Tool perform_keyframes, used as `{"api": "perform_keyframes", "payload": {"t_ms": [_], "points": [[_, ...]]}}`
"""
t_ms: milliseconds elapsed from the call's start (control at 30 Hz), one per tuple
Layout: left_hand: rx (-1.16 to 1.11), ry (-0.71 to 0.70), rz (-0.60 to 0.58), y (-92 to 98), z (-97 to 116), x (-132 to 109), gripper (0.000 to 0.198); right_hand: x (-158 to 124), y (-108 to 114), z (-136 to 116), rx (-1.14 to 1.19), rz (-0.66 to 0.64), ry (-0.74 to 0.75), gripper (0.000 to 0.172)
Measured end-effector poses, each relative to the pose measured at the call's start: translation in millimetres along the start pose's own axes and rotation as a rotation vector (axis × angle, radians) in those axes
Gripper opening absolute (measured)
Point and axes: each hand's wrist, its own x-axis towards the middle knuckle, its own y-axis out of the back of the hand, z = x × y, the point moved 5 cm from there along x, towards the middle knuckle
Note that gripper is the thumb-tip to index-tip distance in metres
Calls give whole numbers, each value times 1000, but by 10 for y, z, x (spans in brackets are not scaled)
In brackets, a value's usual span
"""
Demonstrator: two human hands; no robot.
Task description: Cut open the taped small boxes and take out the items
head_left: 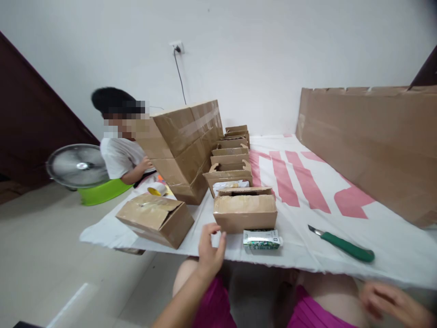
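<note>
My left hand point(211, 249) is raised over the table's front edge, thumb and fingers apart with nothing between them. Just beyond it stands a small cardboard box point(245, 219) with its top flap partly lifted. To the right of that hand, a white and green drink carton point(262, 240) with a cap lies on its side in front of the box. My right hand point(392, 300) is low at the right, below the table edge, its fingers bent and smeared by motion. Nearest to it on the table lies a green-handled knife point(348, 246) with its blade pointing left.
Several open boxes point(230, 161) run back in a row beside stacked taped boxes point(184, 150). A closed box point(155, 218) and a tape roll point(157, 188) sit left. A large cardboard panel point(372, 146) stands right. Another person point(119, 157) is beyond the stack, near a fan point(82, 166).
</note>
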Motion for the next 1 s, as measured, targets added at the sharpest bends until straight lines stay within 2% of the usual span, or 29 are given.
{"api": "perform_keyframes", "payload": {"t_ms": [100,133,167,267,400,533,633,700,833,933,1000], "points": [[-21,7,-377,-373,203,-227,28,232,-423,-352,74,-224,101,40],[-2,33,-459,-472,234,-290,37,314,-559,-492,46,-184,157,38],[25,68,-505,-545,242,-339,45,384,-695,-639,-11,-114,241,37],[108,179,-546,-645,178,-426,57,499,-1143,-977,-170,21,495,47],[93,231,-589,-664,61,-497,64,558,-1574,-1084,-207,86,593,49],[71,283,-552,-653,-43,-569,56,560,-1703,-1099,-145,124,580,44],[57,264,-484,-615,-48,-594,50,523,-1643,-1202,-93,139,601,44],[44,187,-394,-539,29,-528,48,504,-1545,-1339,-50,154,617,46],[36,-51,-149,-311,337,-117,48,579,-1307,-1745,18,217,645,48],[59,-128,-7,-208,514,276,48,741,-1192,-2046,58,278,655,48],[65,-145,48,-185,568,445,47,839,-1173,-2185,68,293,660,49]]}}
